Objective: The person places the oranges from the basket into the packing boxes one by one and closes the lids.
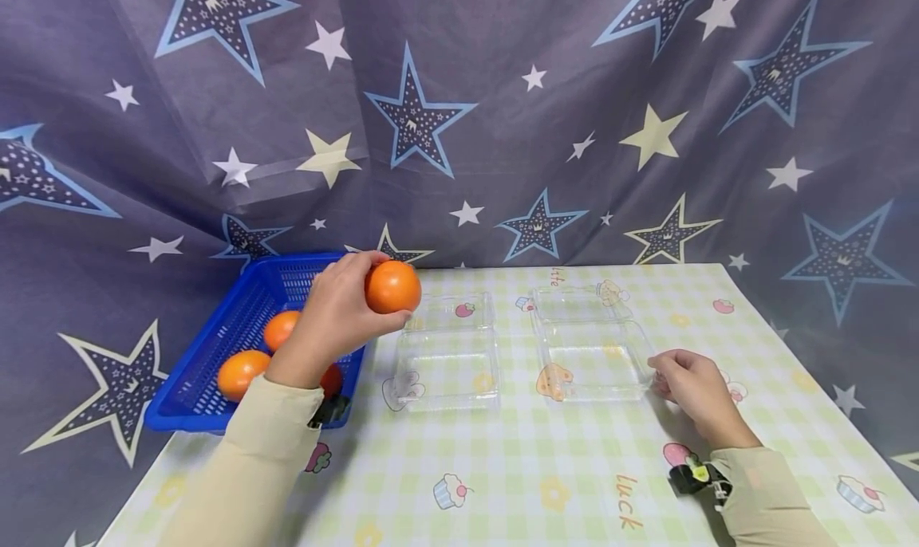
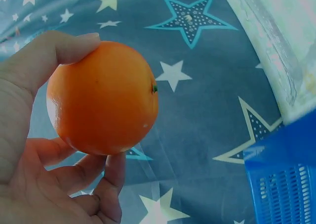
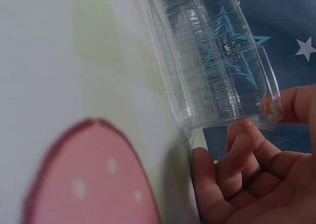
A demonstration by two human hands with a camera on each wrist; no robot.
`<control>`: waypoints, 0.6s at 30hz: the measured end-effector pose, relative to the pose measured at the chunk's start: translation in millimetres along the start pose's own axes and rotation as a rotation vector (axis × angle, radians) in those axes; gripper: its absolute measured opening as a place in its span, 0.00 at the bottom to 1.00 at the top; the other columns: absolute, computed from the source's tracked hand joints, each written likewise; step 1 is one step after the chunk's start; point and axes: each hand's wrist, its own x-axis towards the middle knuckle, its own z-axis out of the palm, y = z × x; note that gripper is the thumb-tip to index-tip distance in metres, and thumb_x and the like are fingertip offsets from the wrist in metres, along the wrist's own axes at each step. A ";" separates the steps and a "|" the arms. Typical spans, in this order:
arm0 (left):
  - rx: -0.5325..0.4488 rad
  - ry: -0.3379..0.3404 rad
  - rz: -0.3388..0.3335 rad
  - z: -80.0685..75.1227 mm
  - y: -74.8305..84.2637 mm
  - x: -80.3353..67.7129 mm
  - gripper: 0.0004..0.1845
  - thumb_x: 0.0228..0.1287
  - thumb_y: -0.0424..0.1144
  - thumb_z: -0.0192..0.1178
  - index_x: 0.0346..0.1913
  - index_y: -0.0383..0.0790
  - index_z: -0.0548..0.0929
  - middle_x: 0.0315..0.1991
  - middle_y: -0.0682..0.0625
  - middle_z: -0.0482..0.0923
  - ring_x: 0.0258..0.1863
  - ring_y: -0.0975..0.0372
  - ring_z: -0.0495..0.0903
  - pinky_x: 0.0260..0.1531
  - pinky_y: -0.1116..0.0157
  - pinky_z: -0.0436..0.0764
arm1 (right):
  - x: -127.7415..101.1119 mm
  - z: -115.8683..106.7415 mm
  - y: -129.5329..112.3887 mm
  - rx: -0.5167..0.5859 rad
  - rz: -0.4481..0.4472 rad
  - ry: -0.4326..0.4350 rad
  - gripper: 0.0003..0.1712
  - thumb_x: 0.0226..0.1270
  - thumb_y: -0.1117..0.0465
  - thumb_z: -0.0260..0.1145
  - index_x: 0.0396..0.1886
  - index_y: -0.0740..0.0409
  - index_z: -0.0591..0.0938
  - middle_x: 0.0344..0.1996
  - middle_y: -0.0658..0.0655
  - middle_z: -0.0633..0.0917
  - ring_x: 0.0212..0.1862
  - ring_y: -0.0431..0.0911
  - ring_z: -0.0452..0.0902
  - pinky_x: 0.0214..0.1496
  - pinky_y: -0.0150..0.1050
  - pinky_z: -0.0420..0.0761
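- Starry cloth point(image 1: 467, 45) is hung.
- By the blue basket point(image 1: 183, 420), at eight o'clock, oranges point(image 1: 242, 375) are penned.
- At four, a clear box point(image 1: 592, 360) is pinched, perhaps steadied, by the right hand point(image 1: 692, 391).
- At the basket's two, one orange point(image 1: 393, 287) is gripped by the left hand point(image 1: 336, 312), fingers curled.

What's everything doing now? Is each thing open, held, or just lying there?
Left hand, gripping
Held orange, lifted
Blue basket, open-topped
Other oranges, lying inside it, partly hidden
Left clear box, open, untouched
Right clear box, open, pinched at a corner
Right hand, pinching
Tablecloth, spread out
Curtain, hanging
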 end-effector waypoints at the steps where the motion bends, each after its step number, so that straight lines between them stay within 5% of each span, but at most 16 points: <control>1: -0.002 0.004 0.003 0.9 1.6 -0.4 0.41 0.48 0.54 0.79 0.64 0.42 0.76 0.57 0.42 0.79 0.51 0.46 0.75 0.53 0.44 0.72 | 0.0 -0.1 -0.1 0.000 -0.002 0.001 0.26 0.78 0.49 0.56 0.56 0.68 0.79 0.33 0.55 0.79 0.38 0.43 0.77 0.41 0.31 0.84; 18: -0.162 0.133 0.121 20.6 27.2 -4.7 0.42 0.44 0.52 0.82 0.64 0.44 0.79 0.57 0.46 0.79 0.54 0.50 0.77 0.54 0.48 0.75 | 0.3 -0.1 -0.5 0.005 0.001 -0.001 0.25 0.78 0.49 0.56 0.56 0.68 0.79 0.34 0.55 0.79 0.38 0.43 0.76 0.41 0.30 0.84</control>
